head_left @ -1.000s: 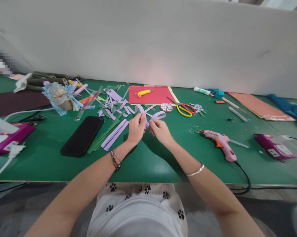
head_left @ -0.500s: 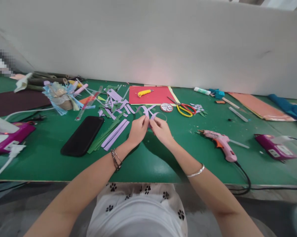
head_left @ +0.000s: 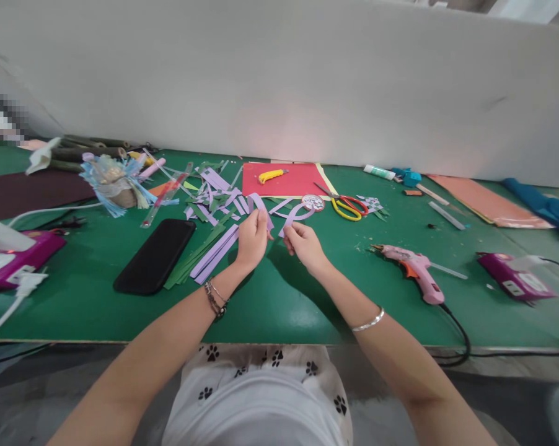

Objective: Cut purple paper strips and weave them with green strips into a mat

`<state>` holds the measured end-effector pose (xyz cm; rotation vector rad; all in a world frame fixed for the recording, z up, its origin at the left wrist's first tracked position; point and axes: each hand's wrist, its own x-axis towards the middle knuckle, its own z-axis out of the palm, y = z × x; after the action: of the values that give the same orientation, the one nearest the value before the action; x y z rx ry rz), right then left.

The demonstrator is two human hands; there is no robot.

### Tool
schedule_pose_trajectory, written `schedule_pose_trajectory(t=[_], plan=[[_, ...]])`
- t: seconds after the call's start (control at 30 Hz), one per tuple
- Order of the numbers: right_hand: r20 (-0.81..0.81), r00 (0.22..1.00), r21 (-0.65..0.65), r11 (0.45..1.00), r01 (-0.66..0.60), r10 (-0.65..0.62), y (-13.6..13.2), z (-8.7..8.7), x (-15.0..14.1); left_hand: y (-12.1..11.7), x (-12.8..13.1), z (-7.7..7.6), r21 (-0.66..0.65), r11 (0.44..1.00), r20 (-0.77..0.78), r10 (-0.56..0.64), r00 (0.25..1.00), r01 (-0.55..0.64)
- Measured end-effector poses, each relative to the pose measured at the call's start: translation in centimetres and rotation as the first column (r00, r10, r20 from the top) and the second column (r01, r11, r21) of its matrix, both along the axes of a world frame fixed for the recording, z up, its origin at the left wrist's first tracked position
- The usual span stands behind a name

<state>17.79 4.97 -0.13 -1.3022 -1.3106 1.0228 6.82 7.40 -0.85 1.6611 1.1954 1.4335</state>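
My left hand [head_left: 253, 238] is closed on a curled purple paper strip [head_left: 257, 202], whose loop rises above the thumb. A short gap to the right, my right hand [head_left: 305, 245] pinches another purple paper strip [head_left: 290, 217] that bends up and away to the right. Whether the two strips join behind the hands I cannot tell. Flat purple strips [head_left: 214, 255] and green paper strips [head_left: 193, 260] lie just left of my left hand. Beyond the hands are a round dish of small bits [head_left: 313, 202] and yellow-and-red handled scissors [head_left: 347, 205].
A pink glue gun [head_left: 414, 269] lies at right, its cord hanging over the edge, near a purple power strip [head_left: 516, 275]. At left are a black phone [head_left: 155, 256] and another power strip [head_left: 23, 260]. A yellow cutter [head_left: 272, 176] rests on red paper [head_left: 302, 179].
My hands have drawn apart, the left one moving left and slightly down. The purple paper between them has opened out, with one piece in each hand.
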Motion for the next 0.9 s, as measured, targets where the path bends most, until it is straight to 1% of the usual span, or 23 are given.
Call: schedule_pose_trajectory(t=[0.1,0.13,0.17,0.2,0.23,0.27,0.3,0.33,0.37,0.4,0.43,0.47,0.5,0.53,0.57,0.6,0.63,0.67,0.7,0.73,0.77,0.83,0.9], plan=[[0.035,0.999,-0.014,1.000,-0.012,0.012,0.0,0.0,0.3,0.2,-0.4,0.4,0.010,1.000,0.038,0.012,0.999,-0.012],[0.065,0.996,-0.029,0.998,-0.052,0.053,0.0,0.1,0.4,0.3,-0.6,0.6,0.016,1.000,0.047,0.004,0.999,-0.005],[0.104,0.987,-0.054,0.991,-0.120,0.126,-0.1,0.2,0.7,0.4,-0.7,0.8,0.026,1.000,0.055,-0.009,0.998,0.008],[0.146,0.962,-0.095,0.971,-0.219,0.231,-0.1,0.4,0.9,0.5,-0.9,1.0,0.042,0.999,0.065,-0.025,0.998,0.023],[0.184,0.914,-0.155,0.929,-0.337,0.362,-0.2,0.6,1.2,0.6,-1.0,1.3,0.062,0.997,0.078,-0.042,0.996,0.037],[0.211,0.842,-0.227,0.863,-0.452,0.497,-0.3,1.0,1.6,0.7,-1.2,1.5,0.085,0.995,0.093,-0.055,0.994,0.047],[0.226,0.753,-0.305,0.779,-0.548,0.618,-0.4,1.3,1.9,0.9,-1.3,1.8,0.109,0.993,0.110,-0.062,0.992,0.050],[0.235,0.659,-0.384,0.691,-0.613,0.715,-0.5,1.7,2.3,1.1,-1.5,2.2,0.130,0.990,0.128,-0.064,0.990,0.048],[0.244,0.570,-0.459,0.611,-0.645,0.784,-0.6,2.2,2.7,1.3,-1.7,2.6,0.146,0.988,0.143,-0.069,0.987,0.048],[0.262,0.500,-0.526,0.557,-0.643,0.825,-0.7,2.6,3.1,1.4,-1.9,3.0,0.156,0.986,0.146,-0.082,0.986,0.059],[0.296,0.455,-0.577,0.537,-0.616,0.840,-0.8,3.0,3.5,1.6,-2.2,3.6,0.160,0.983,0.124,-0.113,0.986,0.093],[0.353,0.439,-0.599,0.560,-0.572,0.826,-1.0,3.5,3.8,1.6,-2.5,4.2,0.157,0.977,0.077,-0.161,0.984,0.147],[0.434,0.452,-0.582,0.626,-0.519,0.779,-1.2,3.9,4.1,1.6,-2.9,4.9,0.144,0.965,0.002,-0.220,0.975,0.218],[0.532,0.501,-0.502,0.731,-0.462,0.683,-1.4,4.3,4.4,1.5,-3.3,5.8,0.113,0.948,-0.098,-0.287,0.953,0.297],[0.619,0.570,-0.364,0.841,-0.401,0.540,-1.6,4.7,4.5,1.3,-3.7,6.6,0.083,0.928,-0.198,-0.341,0.919,0.362],[0.662,0.647,-0.195,0.920,-0.339,0.378,-1.8,5.1,4.6,1.0,-4.0,7.5,0.058,0.917,-0.292,-0.363,0.885,0.395],[0.664,0.711,-0.027,0.958,-0.285,0.230,-2.0,5.4,4.5,0.6,-4.3,8.5,0.029,0.904,-0.381,-0.384,0.841,0.426],[0.640,0.759,0.115,0.962,-0.248,0.119,-2.1,5.8,4.3,0.2,-4.5,9.3,0.034,0.884,-0.457,-0.402,0.794,0.467],[0.612,0.789,0.218,0.947,-0.237,0.057,-2.1,6.1,4.0,-0.2,-4.7,10.2,0.037,0.862,-0.510,-0.419,0.751,0.506],[0.597,0.801,0.286,0.924,-0.252,0.034,-2.1,6.4,3.7,-0.5,-4.8,10.9,0.033,0.840,-0.547,-0.438,0.713,0.541],[0.599,0.800,0.331,0.901,-0.281,0.029,-1.9,6.8,3.4,-0.9,-4.9,11.5,0.036,0.821,-0.572,-0.450,0.685,0.569],[0.627,0.777,0.360,0.864,-0.351,0.054,-1.3,7.4,2.9,-1.4,-5.0,12.4,0.045,0.801,-0.592,-0.460,0.662,0.597],[0.640,0.761,0.329,0.856,-0.398,0.107,-0.4,8.0,2.8,-1.6,-5.4,12.7,0.061,0.811,-0.576,-0.447,0.684,0.581]])
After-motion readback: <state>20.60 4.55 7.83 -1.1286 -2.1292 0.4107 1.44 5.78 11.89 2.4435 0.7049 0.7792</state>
